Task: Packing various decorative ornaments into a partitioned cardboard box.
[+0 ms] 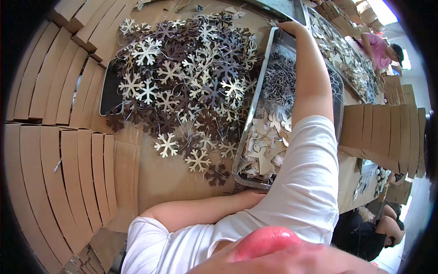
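My right arm reaches across a metal tray [252, 114] to its far end. There my right hand [292, 26] is closed over the rim near the far corner. My left hand [254, 198] lies by the tray's near edge, its fingers hidden behind my white sleeve. Small pinecones [277, 77] fill the tray's far part. Flat wooden cutouts, stars among them [262, 160], lie in its near part. Left of the tray spreads a big heap of wooden snowflake ornaments [196, 86], pale and dark brown, with strings. A dark snowflake [216, 175] lies nearest my left arm.
Cardboard boxes [45, 182] stand in rows along the left; more boxes [383, 132] stand at the right. A black bin [109, 89] shows under the heap. Other trays of cutouts [340, 52] lie beyond. A person in pink [376, 48] and one in black [365, 235] are at the right.
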A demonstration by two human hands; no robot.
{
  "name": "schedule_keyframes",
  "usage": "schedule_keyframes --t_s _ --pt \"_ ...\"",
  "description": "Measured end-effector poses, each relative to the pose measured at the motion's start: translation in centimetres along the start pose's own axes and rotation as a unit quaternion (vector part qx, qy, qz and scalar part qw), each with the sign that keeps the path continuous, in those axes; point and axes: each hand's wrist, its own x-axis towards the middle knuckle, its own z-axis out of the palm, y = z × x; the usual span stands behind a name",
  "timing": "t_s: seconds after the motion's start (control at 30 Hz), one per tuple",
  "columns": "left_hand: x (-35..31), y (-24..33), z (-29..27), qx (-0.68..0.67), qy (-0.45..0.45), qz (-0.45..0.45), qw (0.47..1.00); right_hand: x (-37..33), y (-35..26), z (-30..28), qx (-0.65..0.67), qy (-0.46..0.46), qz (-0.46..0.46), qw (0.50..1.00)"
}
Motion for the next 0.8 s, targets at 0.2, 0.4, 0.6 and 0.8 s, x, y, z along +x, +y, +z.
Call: schedule_keyframes --t_s 0.2,0.4,0.6,0.8 --pt "-2.5 3.9 -0.1 -0.085 -0.002 -0.082 0.993 1.3 0.2 0.0 -0.034 -0.019 0.004 0.999" --pt "-1.4 2.2 0.2 -0.088 0.010 -0.042 0.995 0.9 0.3 0.0 -0.022 0.029 0.015 0.999" --pt "1.0 -2.1 0.4 -0.035 -0.009 -0.035 0.999 -3.2 1.4 -2.9 0.309 0.144 -0.025 0.940" --pt "-1.4 2.5 0.6 -0.133 -0.031 -0.034 0.990 -6.2 2.2 -6.8 0.456 0.121 -0.021 0.881"
